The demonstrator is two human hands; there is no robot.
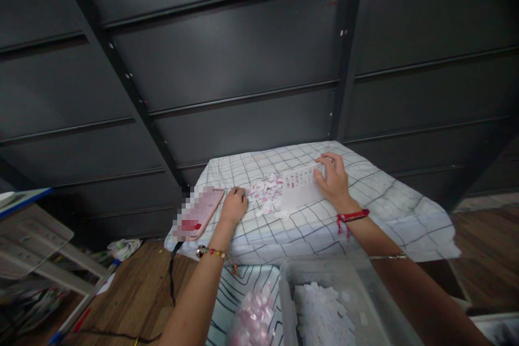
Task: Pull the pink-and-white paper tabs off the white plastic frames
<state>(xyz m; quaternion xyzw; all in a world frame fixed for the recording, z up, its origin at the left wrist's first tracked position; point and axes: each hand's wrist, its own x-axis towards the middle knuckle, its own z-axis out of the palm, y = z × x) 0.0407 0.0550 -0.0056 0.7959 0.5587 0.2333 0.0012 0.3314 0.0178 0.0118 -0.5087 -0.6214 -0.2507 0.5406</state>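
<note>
My right hand (pixel 334 181) grips the far right end of a white slotted plastic basket (pixel 300 194), its thumb on the near side and fingers over the edge. The basket stands on a white cloth with dark grid lines. Against its left end lies a loose pile of small white and pink paper slips (pixel 265 194). My left hand (pixel 235 205) rests on the cloth at the left of this pile, fingers laid down with the tips by the nearest slips. Just left of it is a pink-edged phone (pixel 203 213), partly pixelated.
Below the table edge stands a translucent plastic bin (pixel 286 303) holding many white paper slips. Beside it a striped tray (pixel 225 303) carries a shiny pink plastic bag (pixel 255 313). Dark panels (pixel 243 54) rise behind the table. A black cable (pixel 172 275) hangs at left.
</note>
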